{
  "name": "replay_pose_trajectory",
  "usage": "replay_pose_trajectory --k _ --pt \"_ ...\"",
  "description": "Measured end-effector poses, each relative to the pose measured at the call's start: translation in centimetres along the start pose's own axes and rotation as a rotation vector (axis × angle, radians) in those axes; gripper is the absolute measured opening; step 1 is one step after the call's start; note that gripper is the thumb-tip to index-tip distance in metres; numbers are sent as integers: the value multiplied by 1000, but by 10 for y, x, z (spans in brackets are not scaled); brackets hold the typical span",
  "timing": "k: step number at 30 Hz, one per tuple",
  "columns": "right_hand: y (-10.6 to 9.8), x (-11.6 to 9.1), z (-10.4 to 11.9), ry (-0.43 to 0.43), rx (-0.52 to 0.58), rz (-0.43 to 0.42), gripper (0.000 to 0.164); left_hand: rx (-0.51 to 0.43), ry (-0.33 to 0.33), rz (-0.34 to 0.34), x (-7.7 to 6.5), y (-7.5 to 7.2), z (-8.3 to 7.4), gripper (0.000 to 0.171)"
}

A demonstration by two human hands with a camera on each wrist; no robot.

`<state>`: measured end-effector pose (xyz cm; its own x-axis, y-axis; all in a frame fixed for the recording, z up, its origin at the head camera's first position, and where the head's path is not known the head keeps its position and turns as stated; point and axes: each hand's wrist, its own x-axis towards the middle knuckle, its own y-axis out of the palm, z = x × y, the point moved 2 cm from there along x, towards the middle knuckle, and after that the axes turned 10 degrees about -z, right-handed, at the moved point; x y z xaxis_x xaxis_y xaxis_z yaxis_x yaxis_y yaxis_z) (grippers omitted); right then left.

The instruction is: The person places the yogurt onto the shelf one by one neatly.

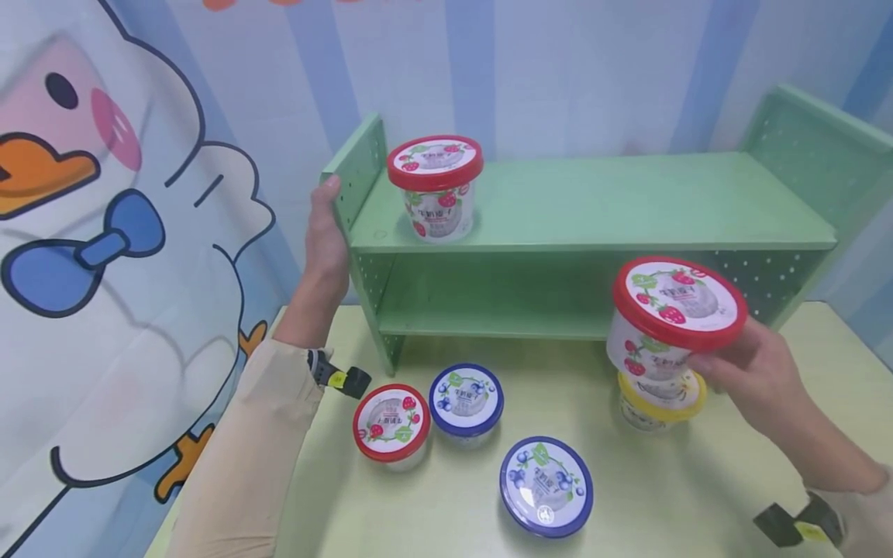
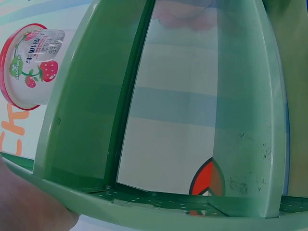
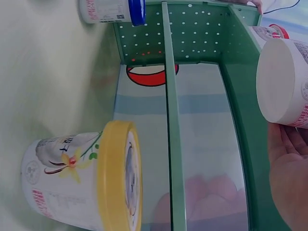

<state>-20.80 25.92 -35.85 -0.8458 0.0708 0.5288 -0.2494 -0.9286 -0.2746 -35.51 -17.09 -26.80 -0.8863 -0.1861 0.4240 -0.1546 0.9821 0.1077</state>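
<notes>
My right hand (image 1: 756,372) grips a red-lidded strawberry tub (image 1: 673,306) from its right side, raised in front of the shelf's right half. In the right wrist view that tub's white base (image 3: 275,81) shows above the fingers. Below it, a yellow-lidded tub (image 1: 659,403) stands on the table, its lid partly hidden in the head view. My left hand (image 1: 326,240) holds the left side panel of the green shelf (image 1: 593,201) near its top front corner. Close to that hand, another red-lidded strawberry tub (image 1: 439,209) stands upright on the upper board's left end.
On the pale table (image 1: 391,511), a third red-lidded tub (image 1: 392,422) stands beside a blue-lidded blueberry tub (image 1: 466,399). Nearer the front is a second blue-lidded tub (image 1: 546,487). The shelf has a lower board (image 1: 488,322). A cartoon duck backdrop (image 1: 139,372) hangs at the left.
</notes>
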Motion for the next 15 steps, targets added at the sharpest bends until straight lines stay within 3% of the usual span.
replay_pose_trajectory --k 5,15 --pt "1 2 3 -2 9 -5 62 6 10 8 0 0 1 61" --pt "3 10 9 8 231 -13 59 3 -7 -8 0 0 1 59"
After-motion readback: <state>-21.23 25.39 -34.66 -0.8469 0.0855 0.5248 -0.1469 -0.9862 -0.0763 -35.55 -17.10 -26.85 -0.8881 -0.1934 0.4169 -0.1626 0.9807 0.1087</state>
